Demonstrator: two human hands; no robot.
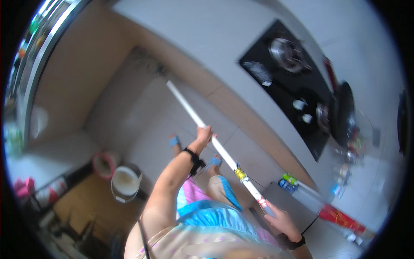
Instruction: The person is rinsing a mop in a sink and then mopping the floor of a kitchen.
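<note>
A long white pole [186, 103] slants across the view in front of me. My left hand [204, 135] is wrapped around its middle. Near the pole's closer end, my right hand [280, 218] grips a grey handle section [269, 210]. Between the hands, yellow cord or tape [240, 174] is bound around the pole. The pole's far end points down at the grey tiled floor [129, 94]. Beyond it lies a small dark shape [158, 68], too blurred to name; whether it joins the pole I cannot tell.
A white bucket [125, 184] and a pink-rimmed bin [103, 165] stand at left. Along the right runs a counter [207, 42] with a black gas hob [281, 87] and a dark wok [344, 113]. Bottles [288, 184] stand low at right. My slippers [215, 160] are on the floor.
</note>
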